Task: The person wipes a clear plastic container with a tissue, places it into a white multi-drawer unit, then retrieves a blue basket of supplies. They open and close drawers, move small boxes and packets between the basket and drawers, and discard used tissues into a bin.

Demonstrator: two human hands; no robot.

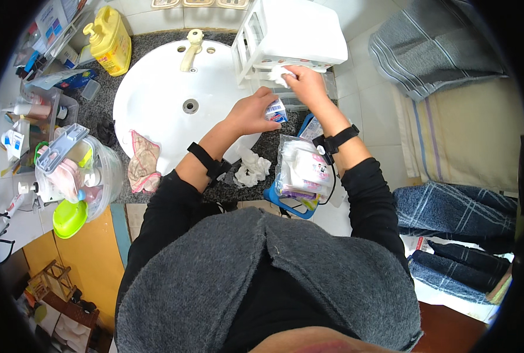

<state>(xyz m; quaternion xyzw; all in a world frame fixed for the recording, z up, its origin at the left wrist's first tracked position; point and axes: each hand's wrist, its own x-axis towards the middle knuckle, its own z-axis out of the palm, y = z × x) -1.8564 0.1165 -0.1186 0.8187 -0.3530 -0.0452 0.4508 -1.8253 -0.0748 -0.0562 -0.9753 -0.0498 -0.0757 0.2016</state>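
My left hand (249, 113) is closed around a small white and blue box (277, 111), held over the right rim of the white sink (150, 88). My right hand (308, 86) pinches a crumpled white tissue (278, 75) just in front of the white plastic drawer unit (302, 32). Whether the tissue touches the unit I cannot tell. Below my hands, a crumpled heap of white tissue (252, 168) rests on the dark counter. A clear packet of white goods (304, 167) lies beneath my right forearm, on something with a blue rim.
A cream tap (192, 50) rises behind the sink. At the back left stands a yellow pump bottle (109, 42). A stained cloth (143, 162) drapes over the sink's front left edge, beside a clear tub (107, 182) of toiletries and a green dish (70, 219). Towels (435, 50) hang right.
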